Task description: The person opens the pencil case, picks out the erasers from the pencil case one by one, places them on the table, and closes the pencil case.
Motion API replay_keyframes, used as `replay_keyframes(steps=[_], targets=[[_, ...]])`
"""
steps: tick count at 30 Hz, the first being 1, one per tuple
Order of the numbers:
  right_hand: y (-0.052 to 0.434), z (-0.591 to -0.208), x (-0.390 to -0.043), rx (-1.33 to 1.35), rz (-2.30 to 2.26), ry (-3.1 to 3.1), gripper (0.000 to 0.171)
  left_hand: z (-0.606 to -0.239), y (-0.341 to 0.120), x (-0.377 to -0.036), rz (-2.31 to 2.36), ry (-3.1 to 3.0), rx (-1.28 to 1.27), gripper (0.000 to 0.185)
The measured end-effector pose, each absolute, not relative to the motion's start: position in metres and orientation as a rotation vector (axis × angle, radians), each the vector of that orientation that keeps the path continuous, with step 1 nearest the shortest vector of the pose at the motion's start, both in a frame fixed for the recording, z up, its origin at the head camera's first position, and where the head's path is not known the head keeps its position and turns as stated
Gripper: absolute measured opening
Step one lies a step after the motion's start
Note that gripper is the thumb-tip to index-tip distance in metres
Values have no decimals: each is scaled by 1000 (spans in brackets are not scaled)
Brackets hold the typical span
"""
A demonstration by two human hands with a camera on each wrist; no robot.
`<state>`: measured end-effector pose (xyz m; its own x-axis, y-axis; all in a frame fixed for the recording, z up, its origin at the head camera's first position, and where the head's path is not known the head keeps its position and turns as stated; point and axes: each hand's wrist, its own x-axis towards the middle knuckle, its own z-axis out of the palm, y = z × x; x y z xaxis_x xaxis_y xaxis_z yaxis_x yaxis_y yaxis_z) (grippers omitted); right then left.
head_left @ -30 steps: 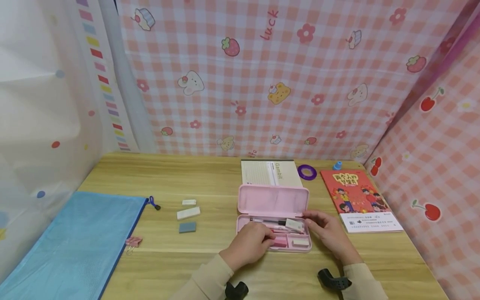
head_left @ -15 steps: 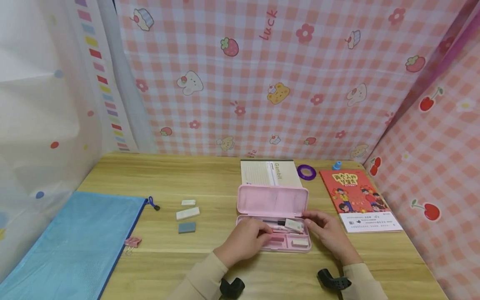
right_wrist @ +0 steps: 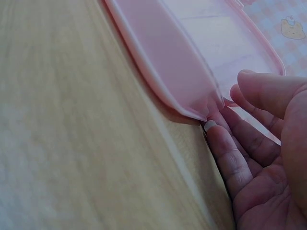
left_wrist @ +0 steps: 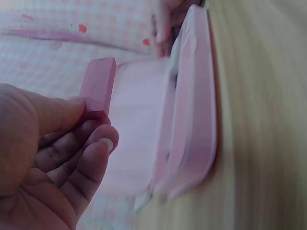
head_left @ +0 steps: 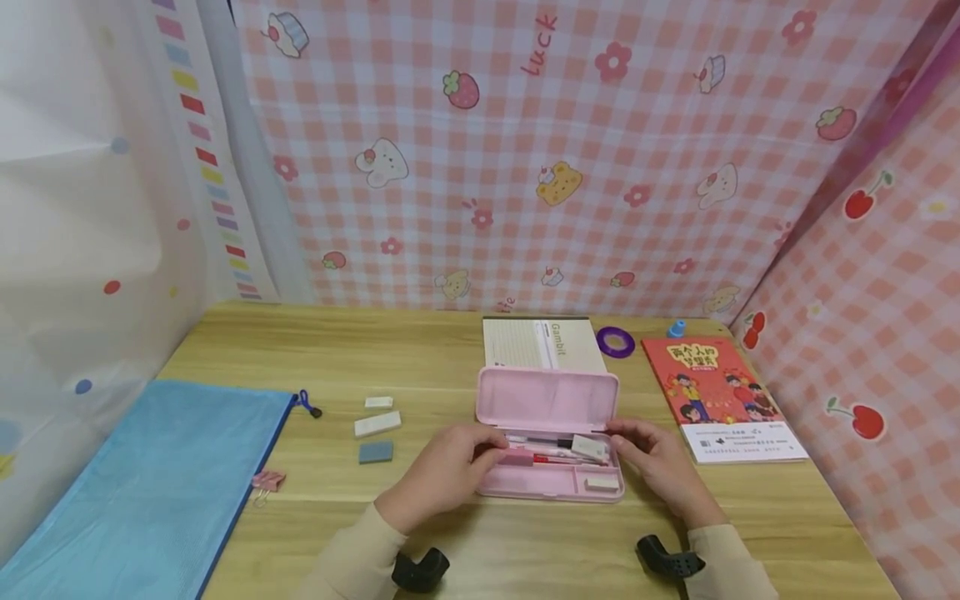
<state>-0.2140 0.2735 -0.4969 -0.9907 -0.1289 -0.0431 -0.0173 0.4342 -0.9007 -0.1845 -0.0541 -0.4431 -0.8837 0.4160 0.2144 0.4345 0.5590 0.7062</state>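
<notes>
Pink-and-white checked cloth (head_left: 510,167) is hung across the top of the head view, above a wooden table (head_left: 315,542). At the lower left a blue mesh pouch (head_left: 150,483) is laid flat; at the right a red book (head_left: 712,383) is placed. Near the centre a pink pencil case (head_left: 528,482) is set open, its lid raised toward the top of the frame and its long side aligned left to right.

The left hand (head_left: 442,467) is extended from the lower left, its forearm slanted up and rightward, and the case's left end is partly covered by it. A pink eraser (head_left: 517,457) is pinched between its thumb and fingers. The right hand (head_left: 656,462) is angled up and leftward from the lower right; its fingers are loosely extended, and the case's right end is touched by them.

The pink eraser is held over the left part of the case. In the head view its long axis is laid nearly level, the free end pointed right; in the left wrist view it is stood almost upright, tilted slightly right, the free end pointed up. Left of centre, a white eraser (head_left: 377,424) and a smaller blue-grey eraser (head_left: 376,452) are left on the table.
</notes>
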Motion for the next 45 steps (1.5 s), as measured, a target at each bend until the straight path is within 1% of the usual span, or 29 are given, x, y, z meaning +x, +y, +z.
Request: replay_keyframes(steps=[3,6,13,22,29,39,45], targets=[[274,-496,-214,-127,-1600,2587,38,-438,-74,-184,-1274,-2718,-703,8],[275,-495,-215,-126,-1599,2594,39,-435,-96,-183,-1287,-2695,-602,8],[274,-496,-217,-142,-1615,2579,38,-443,-149,-178,-1261,-2732,-364,10],[274,-498,-217,-139,-1629,2570,37,-461,-198,-173,-1247,-2699,-265,13],[273,-498,-216,-132,-1634,2558,36,-470,-213,-174,-1275,-2740,-209,13],[275,-500,-218,-168,-1613,2590,39,-475,-216,-169,-1228,-2883,-139,14],[276,-501,-217,-168,-1620,2584,39,-480,-219,-168,-1189,-2947,-140,13]])
